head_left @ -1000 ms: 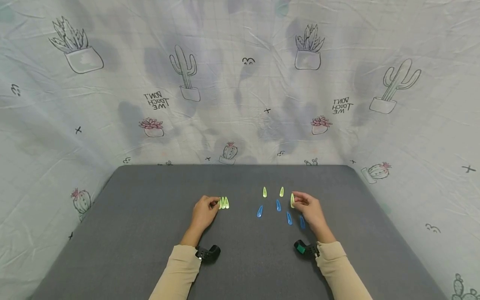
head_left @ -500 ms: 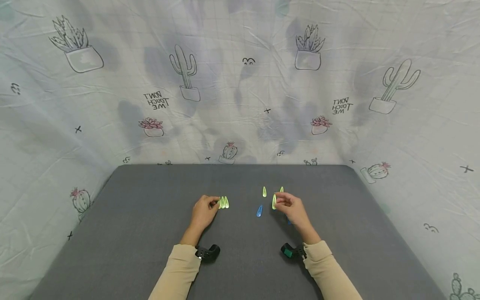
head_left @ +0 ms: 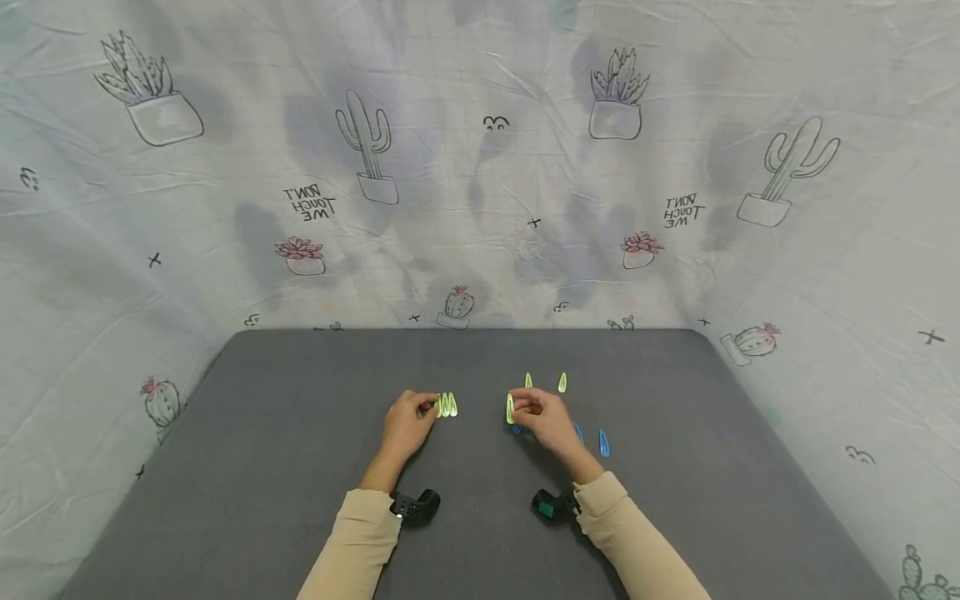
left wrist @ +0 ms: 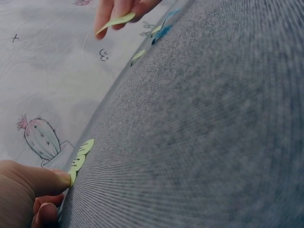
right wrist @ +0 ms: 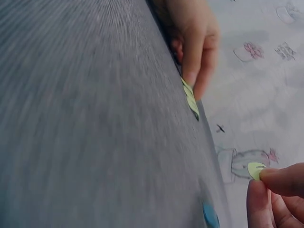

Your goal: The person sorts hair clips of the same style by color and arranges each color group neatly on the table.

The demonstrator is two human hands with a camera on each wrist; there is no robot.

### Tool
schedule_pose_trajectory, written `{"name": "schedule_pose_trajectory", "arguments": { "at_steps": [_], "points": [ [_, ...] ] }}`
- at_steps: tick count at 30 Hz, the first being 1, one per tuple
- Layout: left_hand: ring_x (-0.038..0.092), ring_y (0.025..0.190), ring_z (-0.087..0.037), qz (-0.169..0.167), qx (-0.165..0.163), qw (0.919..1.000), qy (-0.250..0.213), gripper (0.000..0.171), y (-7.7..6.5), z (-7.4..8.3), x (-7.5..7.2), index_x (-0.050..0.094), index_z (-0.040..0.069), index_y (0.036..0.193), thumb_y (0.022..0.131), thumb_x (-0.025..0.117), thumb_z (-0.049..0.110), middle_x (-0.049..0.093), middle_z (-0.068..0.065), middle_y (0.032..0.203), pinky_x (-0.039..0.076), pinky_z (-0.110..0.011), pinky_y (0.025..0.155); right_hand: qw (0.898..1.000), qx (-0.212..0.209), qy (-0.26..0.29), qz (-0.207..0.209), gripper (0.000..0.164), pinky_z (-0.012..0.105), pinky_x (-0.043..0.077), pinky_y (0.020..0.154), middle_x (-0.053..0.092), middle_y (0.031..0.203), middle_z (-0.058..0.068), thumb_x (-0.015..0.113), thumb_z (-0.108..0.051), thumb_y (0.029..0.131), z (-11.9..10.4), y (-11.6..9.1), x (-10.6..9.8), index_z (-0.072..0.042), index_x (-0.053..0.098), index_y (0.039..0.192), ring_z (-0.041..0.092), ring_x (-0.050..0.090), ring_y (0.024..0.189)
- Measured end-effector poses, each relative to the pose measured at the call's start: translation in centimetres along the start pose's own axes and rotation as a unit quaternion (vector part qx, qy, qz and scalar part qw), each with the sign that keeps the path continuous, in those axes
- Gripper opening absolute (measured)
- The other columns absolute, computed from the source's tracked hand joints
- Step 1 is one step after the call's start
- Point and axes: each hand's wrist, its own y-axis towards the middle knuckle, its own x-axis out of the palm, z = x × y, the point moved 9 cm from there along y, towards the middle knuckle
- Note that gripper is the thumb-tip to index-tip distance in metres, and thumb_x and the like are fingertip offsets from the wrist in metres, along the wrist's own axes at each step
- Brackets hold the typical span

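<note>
Three yellow-green snap hair clips [head_left: 447,405] lie side by side in a short row on the grey table. My left hand [head_left: 408,423] pinches the leftmost of them between thumb and finger; its edge is partly covered by the fingertips. In the right wrist view the row [right wrist: 191,99] overlaps like scales. Another yellow-green hair clip [head_left: 510,409] is pinched upright in my right hand [head_left: 550,422], raised above the table. Under that hand a blue hair clip [head_left: 517,429] is mostly hidden. The left wrist view shows the raised clip [left wrist: 117,22] away from the row.
Behind the right hand lie two more yellow-green clips, one partly covered [head_left: 528,380] and one in full view [head_left: 562,382]. Blue clips lie to its right, one partly behind the wrist [head_left: 579,433] and one farther out [head_left: 604,443]. A patterned cloth [head_left: 480,167] hangs beyond the table [head_left: 300,500].
My right hand has carried its yellow-green clip leftward across the scattered clips, toward the row. The left hand has stayed in place at the row.
</note>
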Motion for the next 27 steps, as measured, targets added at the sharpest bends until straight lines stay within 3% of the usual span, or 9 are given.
{"name": "schedule_pose_trajectory", "arguments": {
  "at_steps": [4,7,11,16,27],
  "points": [
    [0.046,0.064,-0.011,-0.001,0.0,1.0,0.004,0.019,0.0,0.0,-0.1,0.073,0.008,0.103,0.085,0.069,0.011,0.057,-0.004,0.083,0.037,-0.028,0.06,1.0,-0.013,-0.013,-0.022,0.035,0.023,0.045,0.061,0.062,0.096,0.028,0.061,0.006,0.086,-2.4,0.0,1.5,0.014,0.057,0.119,0.026,0.061,0.079],
    [0.045,0.063,-0.011,-0.002,-0.001,1.0,0.0,0.019,-0.1,0.0,0.0,0.073,0.008,0.102,0.085,0.068,0.01,0.057,-0.004,0.082,0.037,-0.028,0.06,1.0,-0.02,-0.014,-0.017,0.035,0.023,0.045,0.061,0.063,0.095,0.027,0.063,0.006,0.084,-1.3,1.0,2.6,0.013,0.059,0.118,0.031,0.062,0.081],
    [0.045,0.063,-0.011,-0.003,-0.004,1.0,0.0,0.018,-0.1,-0.1,0.2,0.073,0.009,0.102,0.085,0.068,0.011,0.057,-0.003,0.082,0.037,-0.028,0.06,1.0,-0.013,-0.016,-0.003,0.035,0.024,0.046,0.061,0.066,0.094,0.02,0.066,0.003,0.083,0.6,2.3,3.9,0.006,0.063,0.118,0.024,0.063,0.08],
    [0.045,0.062,-0.01,0.008,0.005,0.9999,0.011,0.017,-0.1,0.0,0.1,0.073,0.008,0.1,0.084,0.069,0.01,0.057,-0.003,0.081,0.037,-0.028,0.059,0.999,-0.015,-0.036,-0.001,0.033,0.025,0.049,0.063,0.067,0.091,0.013,0.068,-0.001,0.083,0.3,3.3,5.1,-0.001,0.066,0.117,0.016,0.064,0.078],
    [0.045,0.062,-0.01,0.011,0.014,0.9998,0.009,0.016,0.0,0.1,-0.1,0.074,0.008,0.098,0.082,0.07,0.008,0.057,-0.003,0.079,0.038,-0.028,0.06,0.997,0.004,-0.079,-0.002,0.031,0.027,0.052,0.064,0.069,0.09,0.011,0.067,-0.002,0.083,0.5,4.6,7.0,0.0,0.067,0.114,0.02,0.066,0.078]
  ]
}}
